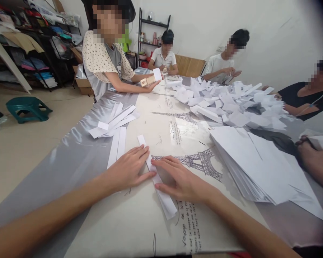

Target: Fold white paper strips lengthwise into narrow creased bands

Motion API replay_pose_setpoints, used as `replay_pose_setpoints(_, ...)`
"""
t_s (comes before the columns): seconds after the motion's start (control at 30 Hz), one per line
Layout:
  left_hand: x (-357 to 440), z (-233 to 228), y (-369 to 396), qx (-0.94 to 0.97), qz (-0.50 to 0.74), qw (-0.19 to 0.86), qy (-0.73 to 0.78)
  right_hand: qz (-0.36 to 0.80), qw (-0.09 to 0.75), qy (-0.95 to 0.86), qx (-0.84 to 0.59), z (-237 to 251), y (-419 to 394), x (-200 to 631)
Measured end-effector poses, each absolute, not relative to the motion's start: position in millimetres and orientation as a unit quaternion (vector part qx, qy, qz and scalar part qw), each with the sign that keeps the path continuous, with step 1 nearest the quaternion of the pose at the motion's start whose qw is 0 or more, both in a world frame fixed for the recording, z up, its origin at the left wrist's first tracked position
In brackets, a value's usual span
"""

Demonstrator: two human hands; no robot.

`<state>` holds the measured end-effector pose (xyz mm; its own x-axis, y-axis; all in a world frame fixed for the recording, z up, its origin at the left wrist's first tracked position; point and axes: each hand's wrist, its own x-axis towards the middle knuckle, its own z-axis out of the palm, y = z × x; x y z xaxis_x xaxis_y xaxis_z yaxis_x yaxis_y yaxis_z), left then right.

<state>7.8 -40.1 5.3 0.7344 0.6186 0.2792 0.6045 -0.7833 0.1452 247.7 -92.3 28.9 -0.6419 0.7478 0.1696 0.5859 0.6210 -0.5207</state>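
Note:
A narrow folded strip of white paper (165, 204) lies slantwise on the printed tablecloth before me. My left hand (131, 163) rests on its upper part, fingers stretched out and thumb apart, pressing it from the left. From the right, my right hand (180, 179) touches the strip's middle with fingertips and thumb, which are spread. Both hands are open. The strip's near end shows loose layers. Left of it lie several flat paper strips (117, 145), partly behind my left hand, and a loose pile of folded strips (113, 122).
A stack of white paper sheets (253, 161) lies at right, beyond it a big heap of paper pieces (231, 100). Several people sit or stand around the table; one on the left holds a wooden block (148, 80) and paper. A green stool (28, 107) stands on the floor.

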Motion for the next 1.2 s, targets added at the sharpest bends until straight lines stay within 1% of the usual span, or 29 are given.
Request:
replay_pose_setpoints(0.17,8.4,4.5,-40.8,0.929,0.151,0.022,0.338,0.204,0.189,-0.889,-0.363,28.8,-91.0,246.3)
replay_pose_setpoints(0.43,8.3,7.0,-44.1,0.929,0.125,0.018,0.348,0.142,0.152,-0.910,-0.358,30.1,-100.5,241.8)
replay_pose_setpoints(0.97,11.3,3.1,-43.7,0.927,0.125,0.003,0.354,0.161,0.145,-0.907,-0.362,28.1,-95.2,251.2)
replay_pose_setpoints(1.2,12.4,5.4,-44.2,0.925,0.113,0.008,0.363,0.127,0.133,-0.917,-0.353,29.3,-95.3,249.9)
